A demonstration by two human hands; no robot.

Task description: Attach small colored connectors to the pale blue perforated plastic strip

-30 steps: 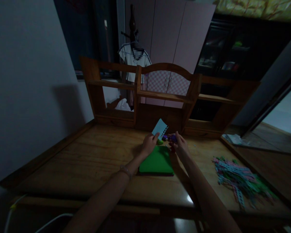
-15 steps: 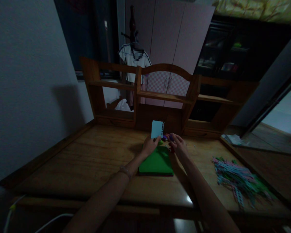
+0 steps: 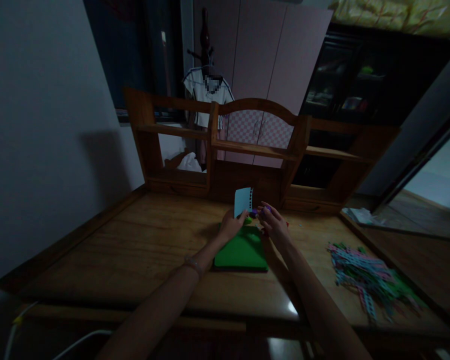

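My left hand (image 3: 231, 226) pinches the lower edge of a light blue sheet (image 3: 242, 201), which stands upright and has a row of small dark holes or notches down its right side. My right hand (image 3: 276, 227) is just to the right, its fingers closed around a small purple object (image 3: 267, 210) whose kind is too dark and small to make out. Below both hands lies a green rectangular pad or stack of sheets (image 3: 241, 252) with rounded corners. Small purple (image 3: 254, 213), bright green (image 3: 248, 220) and red pieces (image 3: 264, 232) sit behind it, partly hidden by my hands.
On the right of the wooden table (image 3: 153, 240) lies a heap of pink, blue and green perforated strips (image 3: 371, 280). A wooden shelf unit (image 3: 255, 147) rises along the back edge. White cables (image 3: 84, 338) run at the lower left.
The blue sheet has turned and bends slightly. My right hand has shifted a little with the purple object, and its fingers have changed position. A red piece now shows beside my right hand.
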